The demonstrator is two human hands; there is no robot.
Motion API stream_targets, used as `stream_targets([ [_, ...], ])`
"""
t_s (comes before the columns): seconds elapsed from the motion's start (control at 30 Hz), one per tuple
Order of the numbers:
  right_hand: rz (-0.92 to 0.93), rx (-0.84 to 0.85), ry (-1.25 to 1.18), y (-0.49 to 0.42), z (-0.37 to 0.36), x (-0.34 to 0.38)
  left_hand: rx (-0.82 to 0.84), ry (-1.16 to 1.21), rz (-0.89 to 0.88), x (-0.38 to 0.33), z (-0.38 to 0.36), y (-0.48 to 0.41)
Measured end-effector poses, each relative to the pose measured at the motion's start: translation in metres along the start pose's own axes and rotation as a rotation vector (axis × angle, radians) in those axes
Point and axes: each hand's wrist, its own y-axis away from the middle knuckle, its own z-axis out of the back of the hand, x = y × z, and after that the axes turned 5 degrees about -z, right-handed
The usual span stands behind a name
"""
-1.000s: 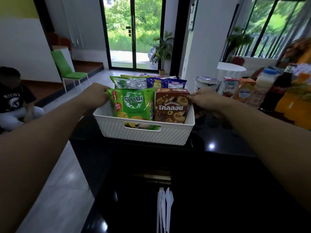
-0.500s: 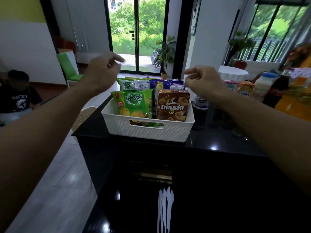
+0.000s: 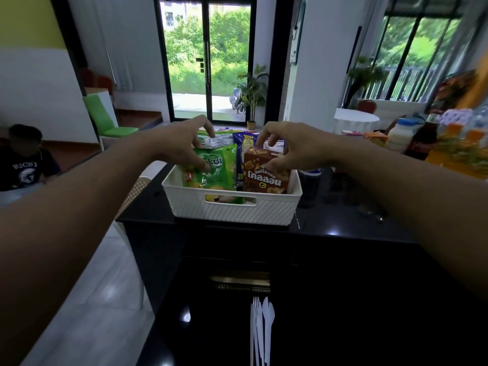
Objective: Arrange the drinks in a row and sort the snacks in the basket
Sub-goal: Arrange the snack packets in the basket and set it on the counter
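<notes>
A white woven basket (image 3: 232, 211) stands on the black table (image 3: 343, 233), packed with upright snacks. At its front are a green chip bag (image 3: 221, 170) and a brown snack box (image 3: 264, 178); blue and green packets (image 3: 247, 141) stand behind. My left hand (image 3: 184, 143) pinches the top of the green bag. My right hand (image 3: 287, 146) grips the top of the brown box, which tilts slightly. To the right stand the drinks: a white bottle (image 3: 398, 136), a dark cola bottle (image 3: 422, 140), orange bottles (image 3: 464, 151) and an orange carton (image 3: 376, 138).
White plastic cutlery (image 3: 261, 331) lies at the table's near edge. A dark cup (image 3: 310, 183) stands just right of the basket. A person sits on the floor at far left (image 3: 23, 159). A green chair (image 3: 105, 120) and a potted plant (image 3: 252, 96) stand beyond.
Both hands let go of the basket's sides, rose above it, then came down onto the front snacks; the left now holds the green bag, the right the brown box.
</notes>
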Motion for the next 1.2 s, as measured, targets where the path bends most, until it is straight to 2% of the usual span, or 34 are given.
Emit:
stream_targets([
  [0.17, -0.008, 0.116, 0.039, 0.001, 0.000, 0.011, 0.197, 0.083, -0.006, -0.005, 0.010, 0.004],
  [0.27, -0.034, 0.166, 0.097, 0.002, 0.005, 0.019, 0.217, 0.062, -0.054, -0.009, 0.013, 0.004],
  [0.4, -0.122, 0.237, 0.018, 0.000, 0.012, 0.026, 0.218, 0.050, -0.049, -0.016, 0.015, 0.004],
  [0.5, -0.116, 0.302, 0.112, 0.004, 0.018, 0.025, 0.196, 0.043, -0.035, -0.021, 0.016, 0.004],
  [0.63, -0.066, 0.263, 0.293, 0.011, 0.018, 0.021, 0.242, 0.005, -0.074, -0.022, 0.017, 0.004],
  [0.73, -0.028, 0.220, 0.317, 0.013, 0.015, 0.019, 0.301, -0.148, -0.172, -0.019, 0.020, 0.004],
  [1.0, -0.029, 0.128, 0.343, 0.014, 0.016, 0.011, 0.166, -0.710, -0.488, -0.032, 0.023, 0.001],
  [1.2, 0.005, 0.041, 0.439, 0.013, 0.018, 0.005, -0.002, -0.695, -0.731, -0.039, 0.033, -0.007],
])
